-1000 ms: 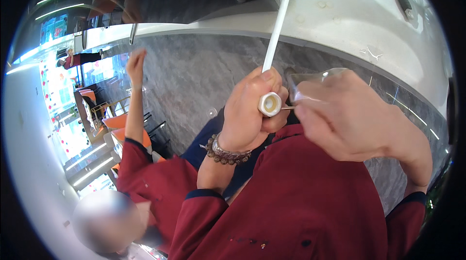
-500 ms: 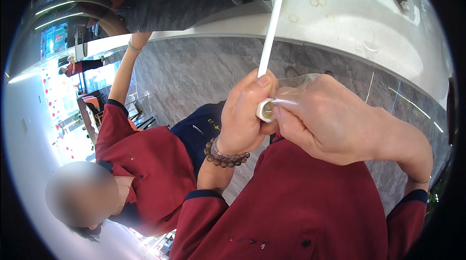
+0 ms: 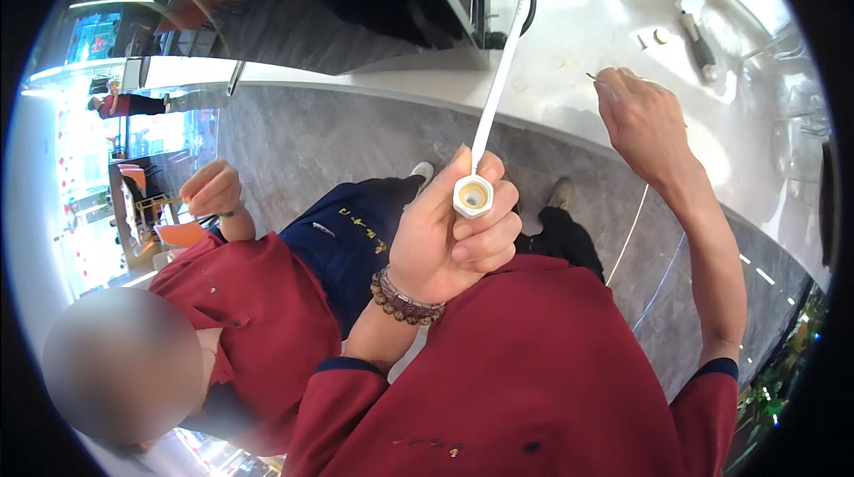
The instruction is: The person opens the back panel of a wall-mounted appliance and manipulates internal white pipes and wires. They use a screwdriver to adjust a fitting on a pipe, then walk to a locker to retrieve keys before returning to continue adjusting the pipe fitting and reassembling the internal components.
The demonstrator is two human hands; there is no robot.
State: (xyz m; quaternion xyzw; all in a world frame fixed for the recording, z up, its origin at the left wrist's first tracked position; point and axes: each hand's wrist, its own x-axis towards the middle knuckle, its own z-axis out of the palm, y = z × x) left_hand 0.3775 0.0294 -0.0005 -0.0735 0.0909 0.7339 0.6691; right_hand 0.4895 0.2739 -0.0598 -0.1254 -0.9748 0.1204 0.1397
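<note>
My left hand (image 3: pixel 454 241) is closed around the end of a thin white hose (image 3: pixel 500 76), just under its white hexagonal nut (image 3: pixel 472 198). The nut's open end faces up, showing a yellowish ring inside with a pale centre. Up and to the right, my right hand (image 3: pixel 645 125) is held over the edge of the white counter, apart from the hose. Its fingers are pinched together, and a thin dark tip pokes out past them. What that tip belongs to is mostly hidden.
On the white counter (image 3: pixel 587 23) lie a dark-handled tool (image 3: pixel 699 50), a small round brass-coloured piece (image 3: pixel 661 36) and a little screw-like piece (image 3: pixel 642 43). A glossy dark cabinet (image 3: pixel 356 5) stands at the upper left. Close on my left is a co-worker in a red shirt (image 3: pixel 258 299).
My right hand has left the nut and moved up and right over the counter. My left hand still holds the hose, its nut now in plain view. The co-worker's raised hand has come down from the cabinet.
</note>
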